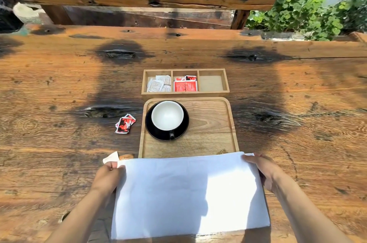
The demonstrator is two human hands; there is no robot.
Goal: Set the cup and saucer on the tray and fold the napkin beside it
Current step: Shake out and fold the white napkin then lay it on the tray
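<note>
A black cup [167, 115] with a white inside stands on a black saucer [183, 125] in the left half of the wooden tray [210, 123]. A white napkin [188, 193] lies spread flat on the table in front of the tray, its far edge overlapping the tray's near rim. My left hand [108, 177] pinches the napkin's far left corner. My right hand [264, 171] grips its far right corner.
A three-part wooden box [212, 92] behind the tray holds white packets [158, 84] and red packets [185, 85]; its right part is bare. Loose red packets [125, 123] lie left of the tray. A bench back and plants stand beyond the table.
</note>
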